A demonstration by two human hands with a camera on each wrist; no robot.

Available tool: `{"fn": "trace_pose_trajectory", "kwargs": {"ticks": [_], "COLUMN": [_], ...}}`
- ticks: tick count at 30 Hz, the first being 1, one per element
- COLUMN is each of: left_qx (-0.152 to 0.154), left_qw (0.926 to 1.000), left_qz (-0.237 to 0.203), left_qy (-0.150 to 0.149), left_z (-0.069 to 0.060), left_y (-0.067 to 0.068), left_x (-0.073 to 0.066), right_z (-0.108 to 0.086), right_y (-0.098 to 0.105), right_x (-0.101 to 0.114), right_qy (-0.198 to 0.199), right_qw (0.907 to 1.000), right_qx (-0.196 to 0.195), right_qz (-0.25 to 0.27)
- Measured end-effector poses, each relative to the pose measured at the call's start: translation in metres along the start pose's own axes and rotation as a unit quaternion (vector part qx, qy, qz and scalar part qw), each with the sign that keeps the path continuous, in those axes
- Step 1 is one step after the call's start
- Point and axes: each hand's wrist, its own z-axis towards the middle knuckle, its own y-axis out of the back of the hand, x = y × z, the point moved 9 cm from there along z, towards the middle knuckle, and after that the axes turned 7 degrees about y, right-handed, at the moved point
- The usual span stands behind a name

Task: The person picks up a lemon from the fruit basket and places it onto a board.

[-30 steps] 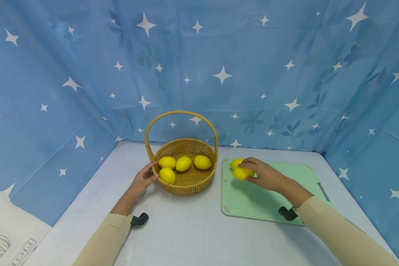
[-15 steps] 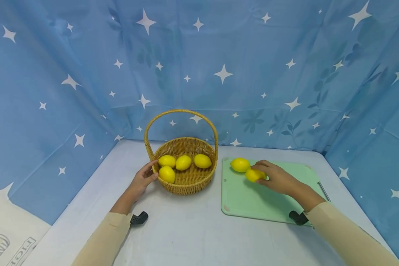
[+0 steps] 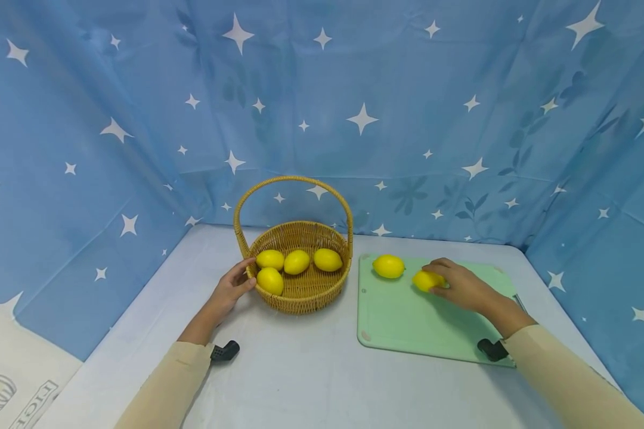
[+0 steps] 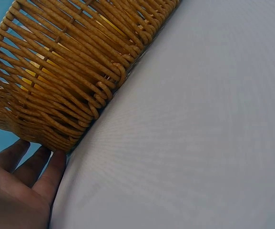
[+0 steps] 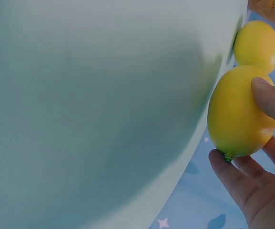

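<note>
A right hand (image 3: 458, 287), half-closed, pinches a smooth yellow oval lemon (image 3: 424, 280) toward the pale-green rectangular board's (image 3: 394, 319) twelve o'clock; the loosely spread left hand (image 3: 233, 288) touches the round brown wicker basket (image 3: 300, 305) at nine. Positioning that lemon looks the present step; next calls for steady control.

A lane is left on the counter (image 3: 300, 369) between basket (image 3: 300, 306) and green board (image 3: 392, 322); the basket's top is spanned by its arched handle (image 3: 292, 178), its left side blocked by the left grip (image 3: 234, 288).
</note>
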Motion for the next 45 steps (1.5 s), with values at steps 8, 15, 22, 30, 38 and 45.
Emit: {"fn": "trace_pose_trajectory", "kwargs": {"ticks": [8,15,22,30,38,45], "left_qx": [0.0,-0.001,-0.003,-0.001,-0.004,-0.007], "left_qw": [1.0,1.0,1.0,0.9999,0.9999,0.9998], "left_qz": [0.001,-0.001,0.003,0.009,0.013,0.017], "left_qy": [-0.005,-0.001,0.002,-0.009,-0.001,-0.004], "left_z": [0.0,0.001,0.002,0.004,0.005,0.003], "left_y": [0.001,0.001,0.0,0.0,0.002,0.003], "left_x": [0.0,0.001,0.002,0.0,0.004,0.004], "right_z": [0.002,0.005,0.008,0.015,0.016,0.017], "right_y": [0.003,0.004,0.005,0.006,0.004,0.003], "right_x": [-0.018,-0.033,-0.042,-0.048,-0.05,-0.051], "right_qy": [-0.023,-0.043,-0.043,-0.047,-0.05,-0.053], "right_qw": [0.9997,0.9991,0.999,0.9988,0.9985,0.9983], "right_qx": [-0.002,0.0,-0.005,-0.007,-0.004,0.005], "right_qz": [0.003,-0.002,0.004,0.01,0.02,0.025]}}
